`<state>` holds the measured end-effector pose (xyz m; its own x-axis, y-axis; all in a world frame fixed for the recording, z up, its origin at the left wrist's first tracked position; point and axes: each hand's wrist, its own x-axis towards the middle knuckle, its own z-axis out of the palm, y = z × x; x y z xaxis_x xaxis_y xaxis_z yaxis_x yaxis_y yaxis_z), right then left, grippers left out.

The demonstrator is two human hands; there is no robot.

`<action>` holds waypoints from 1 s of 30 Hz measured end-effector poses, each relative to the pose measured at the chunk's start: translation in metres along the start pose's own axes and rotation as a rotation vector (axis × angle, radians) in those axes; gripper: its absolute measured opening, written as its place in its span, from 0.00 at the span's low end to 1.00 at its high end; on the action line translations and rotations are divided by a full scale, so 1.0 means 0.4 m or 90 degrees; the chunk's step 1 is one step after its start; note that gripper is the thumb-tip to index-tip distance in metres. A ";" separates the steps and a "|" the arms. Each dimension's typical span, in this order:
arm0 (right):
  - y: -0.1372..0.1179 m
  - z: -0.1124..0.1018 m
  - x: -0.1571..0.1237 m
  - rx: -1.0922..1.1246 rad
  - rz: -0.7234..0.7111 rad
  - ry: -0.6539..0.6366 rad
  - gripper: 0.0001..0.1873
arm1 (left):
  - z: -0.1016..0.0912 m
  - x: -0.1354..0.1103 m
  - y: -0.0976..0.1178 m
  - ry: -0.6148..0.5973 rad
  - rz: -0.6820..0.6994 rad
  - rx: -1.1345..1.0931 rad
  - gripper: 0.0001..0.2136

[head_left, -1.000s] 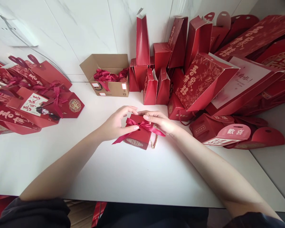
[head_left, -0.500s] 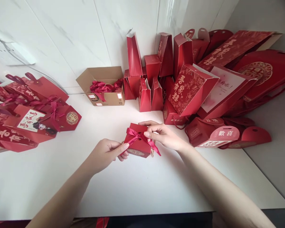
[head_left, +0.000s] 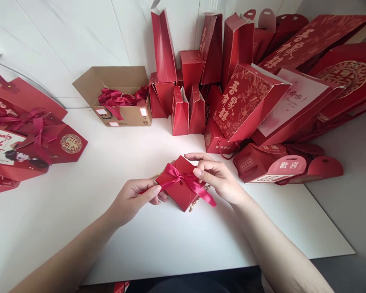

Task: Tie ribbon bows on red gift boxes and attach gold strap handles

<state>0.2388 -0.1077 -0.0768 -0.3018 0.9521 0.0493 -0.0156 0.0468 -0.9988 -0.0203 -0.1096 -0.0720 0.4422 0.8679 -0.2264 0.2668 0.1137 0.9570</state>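
A small red gift box [head_left: 183, 195] lies between my hands above the white table, its top turned up toward me. Around it runs a shiny crimson ribbon [head_left: 203, 192], tied in a bow on top with a tail hanging off the right side. My left hand [head_left: 140, 193] is closed at the box's left corner, thumb pressing on the ribbon, other fingers partly hidden underneath. With thumb and fingertips, my right hand [head_left: 215, 175] pinches the bow's right loop close to the box's right corner. A gold twisted cord [head_left: 193, 203] shows along the box's edges.
Behind stands an open cardboard box [head_left: 125, 116] holding crimson ribbons. Several red paper boxes [head_left: 163, 49] and bags [head_left: 247, 106] are stacked at the back right. On the left sit finished-looking red boxes with bows [head_left: 65, 142]. The white table's [head_left: 134, 252] front edge is near my body.
The gift box has turned and tipped so its top faces me more, and the gold cord shows more. Both hands stay on it. The whole view has shifted slightly.
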 end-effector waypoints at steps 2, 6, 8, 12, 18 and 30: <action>0.005 -0.001 0.003 0.010 0.011 0.009 0.19 | 0.000 0.003 -0.004 -0.009 -0.001 0.005 0.14; 0.014 -0.004 0.010 0.057 0.035 0.002 0.20 | -0.001 0.007 -0.009 -0.014 0.017 -0.009 0.14; 0.019 -0.005 0.013 0.080 0.050 -0.001 0.20 | -0.001 0.006 -0.010 -0.023 0.037 -0.012 0.14; 0.030 -0.004 0.016 0.139 0.059 0.003 0.20 | -0.001 0.001 -0.009 -0.036 0.039 0.023 0.12; 0.033 0.004 0.016 0.165 0.067 0.007 0.20 | -0.002 -0.003 -0.011 -0.038 0.088 0.053 0.12; 0.016 0.007 0.008 0.121 0.046 -0.001 0.20 | 0.032 -0.021 0.001 0.212 0.223 0.237 0.05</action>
<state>0.2349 -0.1052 -0.0830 -0.3101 0.9504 -0.0221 -0.1729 -0.0792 -0.9817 -0.0130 -0.1231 -0.0720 0.2815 0.9347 0.2169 0.4622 -0.3302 0.8230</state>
